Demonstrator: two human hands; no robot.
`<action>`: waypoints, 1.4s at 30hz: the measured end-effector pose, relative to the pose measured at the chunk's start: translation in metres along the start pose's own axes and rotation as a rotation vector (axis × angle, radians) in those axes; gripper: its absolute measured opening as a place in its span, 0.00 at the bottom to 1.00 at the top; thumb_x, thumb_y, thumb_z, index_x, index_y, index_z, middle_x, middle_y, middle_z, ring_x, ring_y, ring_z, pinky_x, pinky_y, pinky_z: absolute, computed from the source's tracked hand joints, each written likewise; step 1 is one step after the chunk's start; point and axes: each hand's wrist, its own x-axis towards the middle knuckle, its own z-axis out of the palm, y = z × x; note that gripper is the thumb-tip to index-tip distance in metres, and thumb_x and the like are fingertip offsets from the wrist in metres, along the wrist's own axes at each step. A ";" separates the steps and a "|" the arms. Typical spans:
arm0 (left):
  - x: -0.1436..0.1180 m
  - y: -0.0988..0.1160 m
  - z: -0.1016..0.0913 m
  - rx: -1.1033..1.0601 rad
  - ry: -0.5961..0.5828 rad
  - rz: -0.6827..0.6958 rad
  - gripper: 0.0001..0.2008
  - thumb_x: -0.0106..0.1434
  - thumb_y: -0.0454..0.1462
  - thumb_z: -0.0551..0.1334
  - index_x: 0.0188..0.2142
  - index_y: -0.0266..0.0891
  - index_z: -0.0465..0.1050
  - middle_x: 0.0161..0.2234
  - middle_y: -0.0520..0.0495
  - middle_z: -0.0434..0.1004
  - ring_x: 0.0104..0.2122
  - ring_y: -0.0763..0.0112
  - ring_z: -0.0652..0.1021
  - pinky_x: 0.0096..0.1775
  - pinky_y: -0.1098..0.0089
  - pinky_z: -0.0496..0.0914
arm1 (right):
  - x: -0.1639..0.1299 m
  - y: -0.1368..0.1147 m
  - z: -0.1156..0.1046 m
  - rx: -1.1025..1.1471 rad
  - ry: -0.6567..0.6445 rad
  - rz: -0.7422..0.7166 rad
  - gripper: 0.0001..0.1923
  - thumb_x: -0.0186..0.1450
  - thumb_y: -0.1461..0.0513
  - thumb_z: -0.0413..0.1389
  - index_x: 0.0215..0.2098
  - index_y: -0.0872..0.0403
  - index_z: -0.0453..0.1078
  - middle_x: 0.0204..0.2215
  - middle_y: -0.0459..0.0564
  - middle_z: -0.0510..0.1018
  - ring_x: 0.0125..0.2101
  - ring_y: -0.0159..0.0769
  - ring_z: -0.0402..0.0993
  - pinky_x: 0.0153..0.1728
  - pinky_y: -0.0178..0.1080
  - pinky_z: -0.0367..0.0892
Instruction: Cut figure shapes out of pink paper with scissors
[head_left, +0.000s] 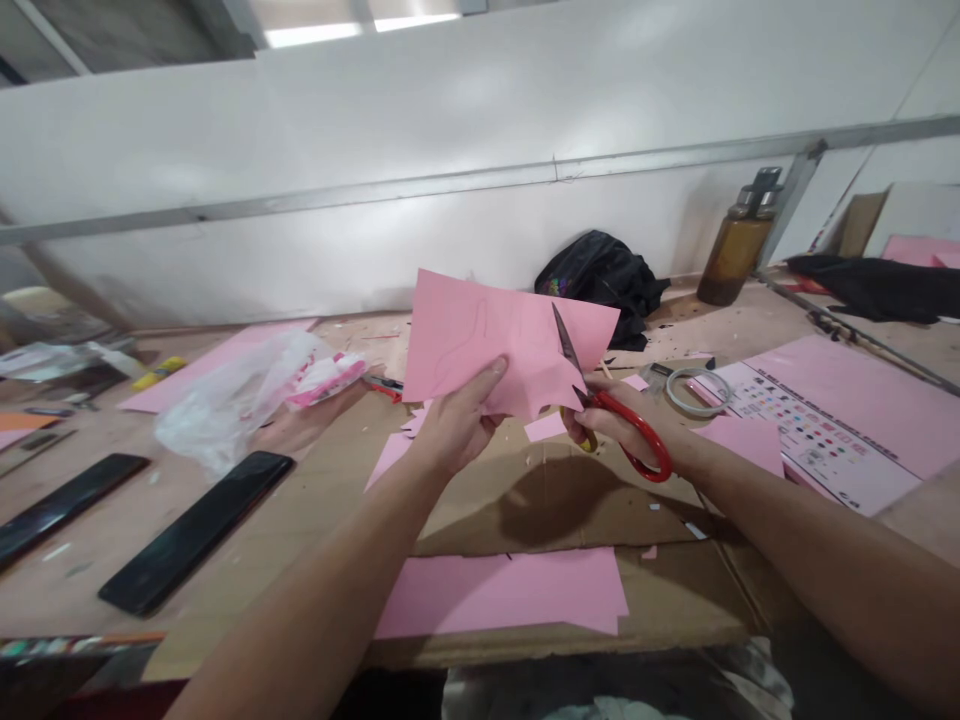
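Observation:
In the middle of the head view, my left hand (466, 418) grips a pink sheet of paper (457, 335) by its lower edge, thumb on the near face. Faint pencil outlines show on the paper. My right hand (600, 418) is closed round the handles of red-handled scissors (645, 450). The scissor blades are parted at the right part of the sheet, one of them lying across its near face. Below both hands lies a brown cardboard sheet (480, 510). Pink paper pieces (502, 595) rest on the cardboard's near edge.
Two dark phones (199, 530) and a clear plastic bag (232, 400) lie to the left. Behind are a crumpled black bag (600, 280) and an amber bottle (739, 240). At right sit a roll of tape (699, 390) and a pink paper pack (817, 430). A white partition (375, 130) stands behind.

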 end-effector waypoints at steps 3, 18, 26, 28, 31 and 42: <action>-0.005 0.005 0.010 -0.047 0.010 -0.051 0.10 0.57 0.32 0.70 0.40 0.36 0.79 0.41 0.42 0.85 0.40 0.62 0.84 0.36 0.71 0.80 | 0.001 0.001 0.002 -0.034 0.013 0.004 0.06 0.65 0.62 0.51 0.30 0.53 0.64 0.26 0.46 0.73 0.29 0.33 0.69 0.34 0.37 0.65; -0.007 0.004 0.010 -0.025 0.006 -0.005 0.15 0.59 0.34 0.70 0.46 0.39 0.80 0.46 0.40 0.84 0.47 0.57 0.83 0.39 0.68 0.81 | 0.002 0.005 0.004 0.054 0.009 0.031 0.04 0.65 0.64 0.51 0.31 0.53 0.64 0.26 0.46 0.73 0.28 0.34 0.71 0.33 0.38 0.66; -0.006 -0.004 0.005 0.078 -0.029 0.012 0.17 0.55 0.40 0.74 0.45 0.45 0.80 0.54 0.45 0.80 0.53 0.57 0.79 0.38 0.69 0.79 | 0.001 -0.003 0.004 0.014 0.040 0.065 0.05 0.65 0.62 0.51 0.30 0.52 0.64 0.25 0.45 0.72 0.28 0.34 0.71 0.33 0.37 0.67; -0.006 -0.004 0.007 0.100 0.026 0.035 0.17 0.54 0.39 0.75 0.44 0.46 0.80 0.54 0.47 0.80 0.52 0.57 0.79 0.36 0.71 0.79 | 0.001 -0.004 0.004 -0.008 0.046 0.083 0.05 0.64 0.63 0.51 0.29 0.52 0.64 0.25 0.45 0.73 0.28 0.34 0.71 0.32 0.37 0.66; -0.006 -0.003 0.006 0.141 0.061 0.012 0.17 0.53 0.41 0.75 0.43 0.45 0.80 0.54 0.46 0.79 0.54 0.57 0.78 0.37 0.72 0.78 | 0.001 -0.005 0.005 0.007 0.064 0.079 0.06 0.64 0.63 0.51 0.27 0.51 0.63 0.24 0.47 0.72 0.27 0.35 0.70 0.31 0.38 0.66; -0.008 -0.011 0.001 0.125 0.070 0.028 0.16 0.55 0.40 0.74 0.44 0.43 0.79 0.48 0.43 0.82 0.53 0.54 0.79 0.41 0.67 0.79 | 0.002 0.003 0.007 0.044 0.066 0.023 0.08 0.65 0.58 0.51 0.29 0.52 0.63 0.23 0.45 0.71 0.25 0.33 0.70 0.30 0.36 0.67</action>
